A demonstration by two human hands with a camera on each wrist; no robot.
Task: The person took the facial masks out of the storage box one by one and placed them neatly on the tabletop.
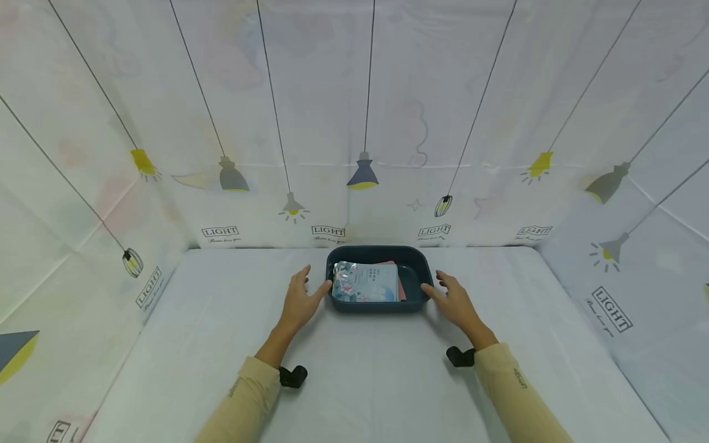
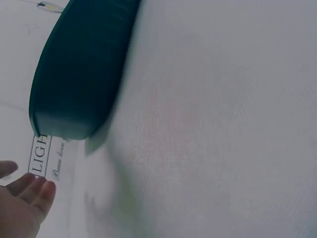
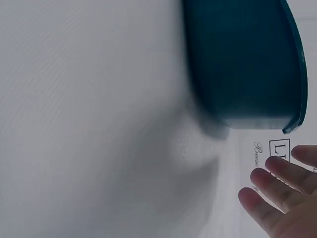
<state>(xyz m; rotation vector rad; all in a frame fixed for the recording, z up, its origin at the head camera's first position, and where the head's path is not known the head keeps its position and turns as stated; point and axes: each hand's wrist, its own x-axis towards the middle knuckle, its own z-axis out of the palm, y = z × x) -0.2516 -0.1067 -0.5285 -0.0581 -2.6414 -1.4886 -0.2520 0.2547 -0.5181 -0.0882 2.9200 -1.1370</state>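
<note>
A dark teal plastic bin sits near the back of the table, its long side toward me. Inside lies a flat light-blue packet with a flower print, over a reddish-pink packet that mostly hides beneath it. At the bin's left end is my left hand, fingers spread and thumb close to the rim. My right hand mirrors it at the right end. Both wrist views show a gap between the fingers and the bin's wall; in the right wrist view the fingers are extended and hold nothing.
White cloth covers the table. A white curtain printed with hanging lamps rises behind the bin and along both sides. Black wrist mounts stick out inward from both forearms, below the tan sleeves.
</note>
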